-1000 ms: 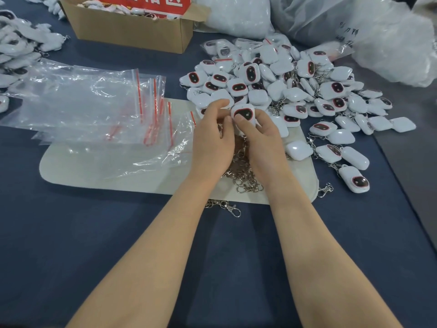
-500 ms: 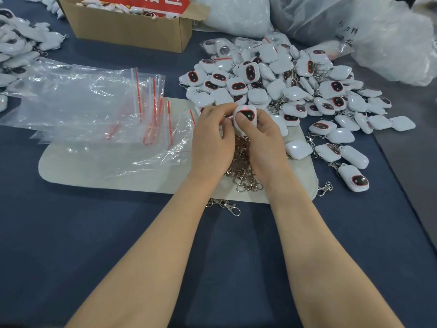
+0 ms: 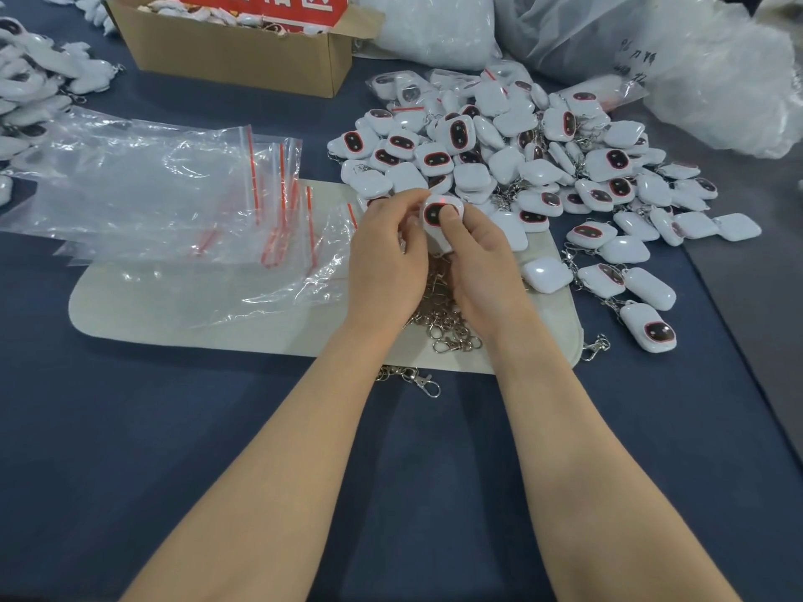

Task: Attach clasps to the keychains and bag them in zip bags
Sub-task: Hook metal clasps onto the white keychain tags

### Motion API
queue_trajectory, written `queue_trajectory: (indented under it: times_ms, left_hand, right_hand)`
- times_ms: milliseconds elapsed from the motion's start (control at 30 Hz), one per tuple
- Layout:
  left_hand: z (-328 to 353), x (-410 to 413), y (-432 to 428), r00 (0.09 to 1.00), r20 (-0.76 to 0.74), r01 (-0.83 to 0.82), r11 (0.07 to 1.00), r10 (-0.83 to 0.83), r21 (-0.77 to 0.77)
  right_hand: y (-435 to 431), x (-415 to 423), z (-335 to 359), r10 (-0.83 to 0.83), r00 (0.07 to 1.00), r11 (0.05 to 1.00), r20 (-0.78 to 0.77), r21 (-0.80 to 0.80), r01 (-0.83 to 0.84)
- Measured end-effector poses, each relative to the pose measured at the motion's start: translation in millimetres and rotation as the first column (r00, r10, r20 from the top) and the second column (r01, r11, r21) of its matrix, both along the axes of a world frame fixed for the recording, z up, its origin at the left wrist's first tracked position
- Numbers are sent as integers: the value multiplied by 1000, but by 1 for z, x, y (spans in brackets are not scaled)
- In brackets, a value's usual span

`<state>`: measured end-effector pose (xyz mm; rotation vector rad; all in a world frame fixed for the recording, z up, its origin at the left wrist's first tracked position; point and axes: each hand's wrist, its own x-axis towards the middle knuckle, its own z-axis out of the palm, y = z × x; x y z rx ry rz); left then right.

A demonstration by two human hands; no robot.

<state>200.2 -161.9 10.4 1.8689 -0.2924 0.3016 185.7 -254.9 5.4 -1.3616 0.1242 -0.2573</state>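
Right grip point(image 3: 482, 271): the thumb lies on the dark, red-rimmed face of a white keychain point(image 3: 434, 210), with the fingers curled behind it. Left grip point(image 3: 386, 262): curled fingertips pinch the same keychain at its upper left edge. The keychain is held just above a heap of metal clasps point(image 3: 449, 330) on a pale grey mat point(image 3: 195, 315). One loose clasp point(image 3: 423, 380) lies off the mat's near edge, on the blue table point(image 3: 174, 449). Clear zip bags point(image 3: 174, 197) with red seals overlap the mat at left. The keychain pile point(image 3: 543, 167) spreads to the right. A cardboard box point(image 3: 243, 58) stands beyond.
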Motion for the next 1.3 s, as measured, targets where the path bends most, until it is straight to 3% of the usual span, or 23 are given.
queue_trajectory:
  times_ms: [167, 400, 467, 567, 633, 700, 767, 933, 1100, 1167, 1300]
  left_hand:
    - [-1, 3, 2, 1000, -4, -31, 1000, 31, -3]
    - [0, 1, 2, 1000, 21, -20, 1000, 20, 22]
    - [-2, 1, 4, 992, 78, -114, 981, 102, 154]
    - [-5, 8, 17, 948, 129, -315, 820, 289, 477]
    - [-6, 12, 26, 947, 53, -284, 743, 318, 606]
    - [-7, 13, 30, 956, -34, -201, 736, 290, 646]
    - [-7, 13, 29, 970, -65, -143, 765, 235, 628]
    - [-5, 13, 30, 983, -58, -110, 807, 175, 580]
    - [0, 10, 23, 989, -18, -123, 892, 145, 436]
    - [1, 8, 18, 990, -3, -131, 911, 143, 390]
    - [1, 9, 17, 985, -48, -151, 960, 167, 236]
  right_hand:
    - [-3, -2, 1, 166, 986, 985, 30, 42, -167]
    - [-1, 0, 2, 129, 991, 992, 46, -19, -128]
    - [-1, 0, 1, 49, 999, 998, 8, -46, -49]
    - [-1, -2, 3, -172, 985, 924, -29, -351, 151]
    - [0, -5, 4, -274, 959, 827, 75, -490, 275]
    - [1, -6, 6, -337, 924, 733, 182, -565, 378]
    - [0, -6, 8, -381, 902, 717, 204, -551, 427]
    - [3, -6, 11, -362, 930, 892, 57, -269, 364]
    - [10, -7, 11, -271, 962, 959, 40, -75, 274]
    - [15, -7, 10, -235, 971, 963, 36, -124, 238]
    - [16, -7, 4, -251, 967, 836, 30, -497, 233]
